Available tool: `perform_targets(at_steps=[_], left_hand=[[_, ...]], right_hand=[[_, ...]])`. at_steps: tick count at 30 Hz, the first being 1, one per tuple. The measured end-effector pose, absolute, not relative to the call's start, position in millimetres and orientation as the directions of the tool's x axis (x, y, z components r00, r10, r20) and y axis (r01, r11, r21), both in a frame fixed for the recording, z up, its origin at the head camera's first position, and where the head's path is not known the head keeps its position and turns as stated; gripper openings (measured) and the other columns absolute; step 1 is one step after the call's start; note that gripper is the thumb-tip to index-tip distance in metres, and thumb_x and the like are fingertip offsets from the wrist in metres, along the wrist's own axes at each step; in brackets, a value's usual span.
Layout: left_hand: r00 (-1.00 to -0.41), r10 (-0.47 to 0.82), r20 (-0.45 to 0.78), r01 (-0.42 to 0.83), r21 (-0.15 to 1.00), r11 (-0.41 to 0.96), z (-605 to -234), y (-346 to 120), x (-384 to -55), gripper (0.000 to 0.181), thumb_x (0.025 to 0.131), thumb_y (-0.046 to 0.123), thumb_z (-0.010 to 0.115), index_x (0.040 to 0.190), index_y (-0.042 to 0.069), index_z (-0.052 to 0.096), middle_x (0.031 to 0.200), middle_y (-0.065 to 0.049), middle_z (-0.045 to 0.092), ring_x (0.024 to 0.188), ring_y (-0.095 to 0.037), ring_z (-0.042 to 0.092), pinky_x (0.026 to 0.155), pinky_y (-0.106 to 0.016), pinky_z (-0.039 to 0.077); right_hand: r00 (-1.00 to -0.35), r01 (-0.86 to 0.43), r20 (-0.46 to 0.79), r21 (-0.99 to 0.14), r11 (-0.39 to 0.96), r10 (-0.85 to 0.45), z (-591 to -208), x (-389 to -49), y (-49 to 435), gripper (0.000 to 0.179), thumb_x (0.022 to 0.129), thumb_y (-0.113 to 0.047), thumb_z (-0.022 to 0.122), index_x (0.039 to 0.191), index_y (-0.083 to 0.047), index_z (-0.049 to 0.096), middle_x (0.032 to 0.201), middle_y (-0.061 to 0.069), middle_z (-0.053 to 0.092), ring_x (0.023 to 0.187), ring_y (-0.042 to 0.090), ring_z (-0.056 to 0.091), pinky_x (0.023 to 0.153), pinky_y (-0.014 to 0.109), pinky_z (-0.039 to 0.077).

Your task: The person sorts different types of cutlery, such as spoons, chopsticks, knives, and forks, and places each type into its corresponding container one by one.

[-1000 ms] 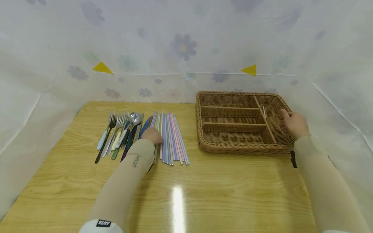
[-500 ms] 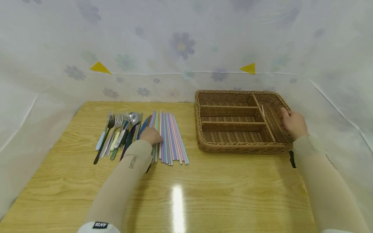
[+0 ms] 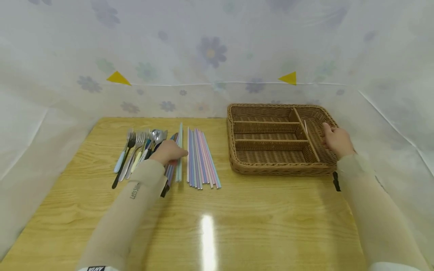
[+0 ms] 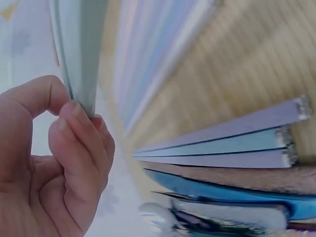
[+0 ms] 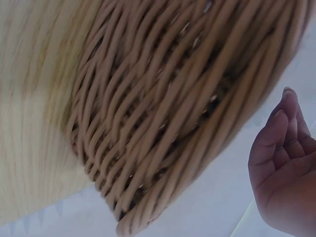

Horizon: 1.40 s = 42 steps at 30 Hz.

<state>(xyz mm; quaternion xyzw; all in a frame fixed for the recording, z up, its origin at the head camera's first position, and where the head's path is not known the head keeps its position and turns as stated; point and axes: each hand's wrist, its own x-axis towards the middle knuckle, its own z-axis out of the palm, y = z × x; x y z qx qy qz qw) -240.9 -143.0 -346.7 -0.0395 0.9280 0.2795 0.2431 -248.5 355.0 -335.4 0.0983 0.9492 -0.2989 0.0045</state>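
Observation:
In the head view, my left hand pinches pale green chopsticks between thumb and fingers, tips pointing away from me. The left wrist view shows these held sticks close up, above the table. Under that hand lie three purple and light blue chopsticks, beside a blue table knife. A fan of pastel chopsticks lies to its right. My right hand is over the right-hand compartment of the wicker basket, loosely curled with nothing seen in it. A thin chopstick leans inside that compartment.
Forks, spoons and more cutlery lie left of the chopsticks. Dividers split the basket into several compartments. A flowered curtain closes off the back of the wooden table.
My left hand has moved slightly left and up, and the pale green chopsticks have come away from the others with it. My right hand stays over the basket's right compartment.

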Motion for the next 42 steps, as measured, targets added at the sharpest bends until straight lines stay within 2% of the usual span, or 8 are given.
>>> perform_targets(at_steps=[3, 6, 10, 15, 22, 28, 32, 42], left_hand=[[-0.875, 0.14, -0.463, -0.158, 0.546, 0.823, -334.5, -135.7, -237.7, 0.036, 0.092, 0.033, 0.053, 0.062, 0.013, 0.052, 0.046, 0.005, 0.043, 0.046, -0.01, 0.05, 0.072, -0.037, 0.052], [-0.846, 0.256, -0.468, -0.136, 0.654, 0.744, -327.5, -126.1, -235.8, 0.041, 0.094, 0.031, 0.049, 0.056, 0.016, 0.041, 0.047, 0.006, 0.041, 0.046, -0.008, 0.046, 0.068, -0.032, 0.051], [-0.775, 0.432, -0.461, -0.2, 0.827, 0.525, -324.7, -111.7, -232.2, 0.03, 0.094, 0.024, 0.043, 0.066, 0.012, 0.041, 0.053, 0.004, 0.041, 0.049, -0.007, 0.041, 0.056, -0.022, 0.042], [-0.706, 0.589, -0.393, -0.27, 0.919, 0.289, -322.5, -86.7, -225.0, 0.009, 0.091, 0.015, 0.04, 0.087, 0.008, 0.044, 0.063, 0.002, 0.044, 0.053, -0.008, 0.04, 0.055, -0.02, 0.038], [-0.689, 0.648, -0.324, -0.315, 0.939, 0.134, -320.9, -50.7, -212.6, 0.023, 0.09, 0.017, 0.041, 0.11, 0.006, 0.041, 0.074, 0.003, 0.045, 0.057, -0.006, 0.042, 0.055, -0.017, 0.038], [-0.67, 0.695, -0.261, -0.38, 0.925, -0.019, -328.4, -26.9, -209.1, 0.012, 0.092, 0.014, 0.036, 0.097, 0.008, 0.045, 0.069, 0.006, 0.05, 0.054, -0.004, 0.042, 0.051, -0.014, 0.038], [-0.64, 0.734, -0.228, -0.435, 0.895, -0.101, -335.8, -16.9, -208.1, 0.015, 0.093, 0.014, 0.034, 0.088, 0.009, 0.047, 0.064, 0.007, 0.052, 0.052, -0.003, 0.043, 0.049, -0.014, 0.037], [-0.631, 0.731, -0.258, -0.42, 0.907, -0.043, -344.7, -7.9, -204.7, 0.018, 0.092, 0.016, 0.033, 0.084, 0.012, 0.049, 0.064, 0.008, 0.051, 0.053, -0.003, 0.046, 0.051, -0.014, 0.04]], right_hand=[[-0.979, 0.198, -0.077, -0.586, 0.786, 0.19, -335.6, -249.6, 350.7, 0.082, 0.095, -0.059, 0.012, 0.117, 0.008, 0.054, 0.069, -0.001, 0.06, 0.062, 0.017, 0.056, 0.065, 0.039, 0.046], [-0.979, 0.2, -0.108, -0.633, 0.748, 0.171, -336.1, -251.4, 344.0, 0.081, 0.095, -0.059, 0.015, 0.119, 0.009, 0.052, 0.072, 0.0, 0.062, 0.063, 0.014, 0.059, 0.065, 0.035, 0.051], [-0.981, 0.194, -0.153, -0.668, 0.718, 0.122, -333.7, -254.2, 328.9, 0.08, 0.095, -0.059, 0.018, 0.119, 0.009, 0.052, 0.073, -0.002, 0.063, 0.065, 0.011, 0.06, 0.065, 0.031, 0.053], [-0.978, 0.18, -0.201, -0.719, 0.671, 0.048, -323.5, -260.0, 299.7, 0.077, 0.096, -0.058, 0.02, 0.122, 0.008, 0.051, 0.073, -0.004, 0.061, 0.065, 0.007, 0.06, 0.066, 0.028, 0.052], [-0.949, 0.212, -0.304, -0.803, 0.557, -0.078, -312.9, -268.5, 250.8, 0.068, 0.096, -0.058, 0.025, 0.115, 0.001, 0.053, 0.074, -0.004, 0.059, 0.066, 0.009, 0.058, 0.066, 0.026, 0.05], [-0.88, 0.278, -0.401, -0.869, 0.409, -0.255, -315.0, -270.1, 220.5, 0.073, 0.097, -0.057, 0.024, 0.131, 0.005, 0.043, 0.081, -0.002, 0.056, 0.071, 0.009, 0.055, 0.067, 0.025, 0.047], [-0.837, 0.327, -0.427, -0.892, 0.312, -0.344, -317.6, -271.5, 204.6, 0.071, 0.097, -0.054, 0.026, 0.136, 0.005, 0.038, 0.086, -0.002, 0.057, 0.074, 0.009, 0.055, 0.07, 0.023, 0.046], [-0.793, 0.425, -0.452, -0.891, 0.161, -0.408, -318.8, -268.5, 189.1, 0.03, 0.101, -0.032, 0.037, 0.102, -0.009, 0.057, 0.075, -0.004, 0.06, 0.068, 0.006, 0.057, 0.063, 0.017, 0.046]])
